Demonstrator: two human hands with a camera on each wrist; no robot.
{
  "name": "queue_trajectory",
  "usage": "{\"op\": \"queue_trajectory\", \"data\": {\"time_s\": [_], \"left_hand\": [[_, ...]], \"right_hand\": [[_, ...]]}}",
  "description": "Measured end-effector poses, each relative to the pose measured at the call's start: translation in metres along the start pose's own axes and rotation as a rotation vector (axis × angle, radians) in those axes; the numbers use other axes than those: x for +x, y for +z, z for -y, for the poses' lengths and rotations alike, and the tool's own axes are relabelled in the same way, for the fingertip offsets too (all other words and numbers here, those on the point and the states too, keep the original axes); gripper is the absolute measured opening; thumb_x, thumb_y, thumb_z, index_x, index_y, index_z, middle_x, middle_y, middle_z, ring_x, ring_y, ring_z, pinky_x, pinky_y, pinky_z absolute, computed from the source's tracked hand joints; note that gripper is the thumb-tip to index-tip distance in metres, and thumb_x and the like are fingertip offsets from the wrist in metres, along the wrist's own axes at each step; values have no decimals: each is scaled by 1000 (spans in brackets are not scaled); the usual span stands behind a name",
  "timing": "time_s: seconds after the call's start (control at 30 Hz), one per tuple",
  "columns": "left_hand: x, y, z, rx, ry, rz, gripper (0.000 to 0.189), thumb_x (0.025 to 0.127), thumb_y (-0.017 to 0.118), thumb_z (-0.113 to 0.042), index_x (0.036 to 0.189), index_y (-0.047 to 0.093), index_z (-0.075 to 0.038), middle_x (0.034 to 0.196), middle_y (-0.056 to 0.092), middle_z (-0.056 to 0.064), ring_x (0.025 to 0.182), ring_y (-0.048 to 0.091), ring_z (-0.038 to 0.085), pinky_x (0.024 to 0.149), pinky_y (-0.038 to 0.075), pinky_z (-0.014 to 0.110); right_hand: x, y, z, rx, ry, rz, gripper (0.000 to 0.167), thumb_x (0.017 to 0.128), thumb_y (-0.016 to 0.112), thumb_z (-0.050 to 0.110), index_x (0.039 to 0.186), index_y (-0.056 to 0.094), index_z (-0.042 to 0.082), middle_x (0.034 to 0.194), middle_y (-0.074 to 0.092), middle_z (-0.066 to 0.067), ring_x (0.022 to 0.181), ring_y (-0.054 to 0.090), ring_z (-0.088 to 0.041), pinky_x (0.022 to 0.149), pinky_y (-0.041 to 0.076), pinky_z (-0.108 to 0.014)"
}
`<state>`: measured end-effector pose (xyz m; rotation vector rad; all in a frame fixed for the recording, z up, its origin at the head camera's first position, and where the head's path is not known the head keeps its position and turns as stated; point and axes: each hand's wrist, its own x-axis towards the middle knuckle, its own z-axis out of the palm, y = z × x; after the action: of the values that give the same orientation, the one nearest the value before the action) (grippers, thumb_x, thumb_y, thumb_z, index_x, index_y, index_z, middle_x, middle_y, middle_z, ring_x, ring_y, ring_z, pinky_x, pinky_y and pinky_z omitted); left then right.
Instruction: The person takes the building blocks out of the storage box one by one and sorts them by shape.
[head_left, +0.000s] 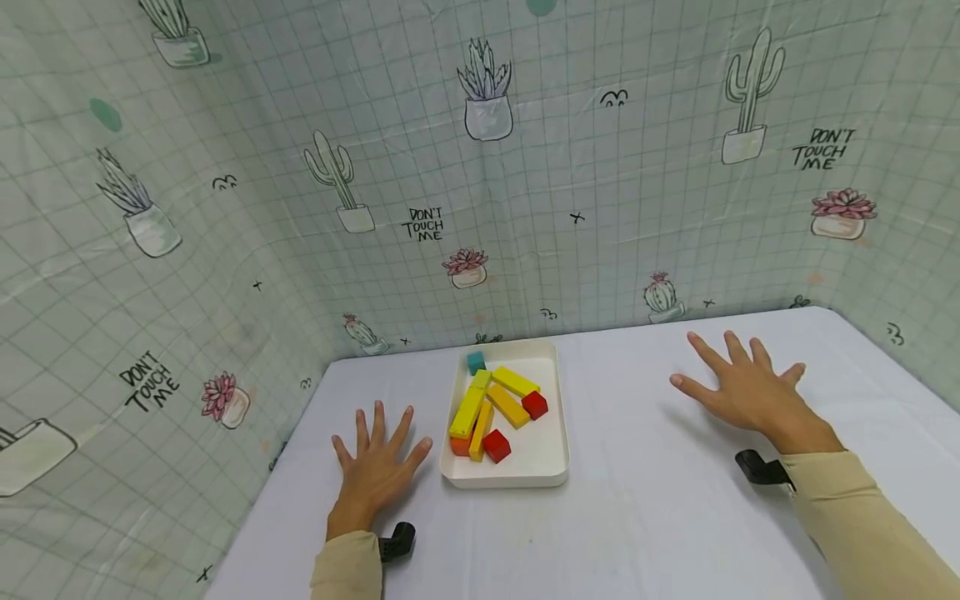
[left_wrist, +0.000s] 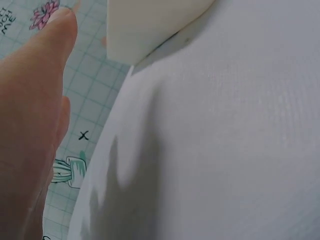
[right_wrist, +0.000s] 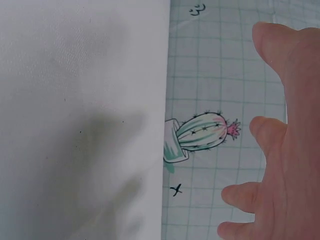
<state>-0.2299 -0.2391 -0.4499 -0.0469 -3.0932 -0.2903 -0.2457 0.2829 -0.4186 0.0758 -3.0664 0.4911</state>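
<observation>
A white tray (head_left: pixel 543 458) lies on the table with colored blocks inside. Several long yellow blocks (head_left: pixel 516 382), two red cubes (head_left: pixel 497 447), an orange block (head_left: pixel 461 446) and a teal cube (head_left: pixel 476 362) sit mostly toward its left side. To the left of the tray, my left hand (head_left: pixel 375 471) is spread with straight fingers, palm down, holding nothing. Its thumb points toward the tray, whose wall (left_wrist: pixel 150 30) shows in the left wrist view. My right hand (head_left: pixel 753 396), fingers also spread, hovers over the table well right of the tray; a shadow lies beneath it.
The white table (head_left: pixel 615 500) ends at a hanging cloth (head_left: pixel 555 183) printed with cacti, which stands behind and along both sides. A black wrist camera (head_left: pixel 397 542) is strapped at the left wrist, another black camera (head_left: pixel 759 467) at the right.
</observation>
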Motion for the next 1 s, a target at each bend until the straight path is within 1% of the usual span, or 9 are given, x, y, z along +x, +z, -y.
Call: {"op": "queue_trajectory", "data": {"time_s": [0.1,0.27,0.37,0.43,0.57,0.73,0.87,1.0], "left_hand": [[1,0,-1,-2,10,-17,79,95,35,-72,159,28,-26,166,1,18,149,-12,44,106,-21,70],[3,1,-1,21,11,-13,79,96,32,-72,160,26,-27,166,-2,17,149,-14,44,105,-24,69],[5,0,-2,29,22,-35,78,96,32,-72,159,26,-27,166,-2,17,149,-14,44,105,-24,69],[7,-1,-3,32,27,-49,79,95,33,-72,159,27,-26,166,-2,18,149,-14,44,106,-24,69],[8,-2,-5,45,18,-42,80,94,32,-74,159,27,-27,166,-4,16,149,-16,42,105,-25,68],[7,-1,-8,59,24,-60,80,94,34,-73,159,29,-27,166,-3,17,149,-15,42,106,-25,68],[4,0,-11,70,30,-69,79,94,36,-72,158,31,-26,166,-1,18,150,-12,44,106,-23,70],[1,2,-13,83,29,-72,80,93,35,-74,158,31,-27,166,-2,17,150,-11,44,105,-22,70]], "right_hand": [[1,0,0,-3,0,1,96,90,36,79,162,6,23,156,6,-41,136,1,-69,84,-7,-92],[3,-3,0,-6,0,12,97,90,36,79,162,5,23,155,6,-42,135,1,-70,83,-5,-93],[6,-6,0,-7,1,11,97,90,36,79,162,4,23,155,6,-42,135,2,-70,82,-4,-93],[7,-8,1,-5,1,14,97,90,36,80,162,3,24,155,5,-42,135,1,-70,82,-4,-93],[9,-7,2,-9,-1,26,98,89,36,80,162,3,24,155,4,-42,135,0,-70,82,-6,-93],[5,0,3,-16,-6,18,97,89,36,80,162,4,24,155,6,-42,135,1,-70,83,-8,-92],[0,4,5,-13,-12,11,96,90,38,79,162,8,24,154,8,-42,135,4,-69,83,-6,-93],[-3,5,5,-23,-11,-6,94,91,37,78,162,9,23,154,10,-42,135,6,-69,83,-4,-93]]}}
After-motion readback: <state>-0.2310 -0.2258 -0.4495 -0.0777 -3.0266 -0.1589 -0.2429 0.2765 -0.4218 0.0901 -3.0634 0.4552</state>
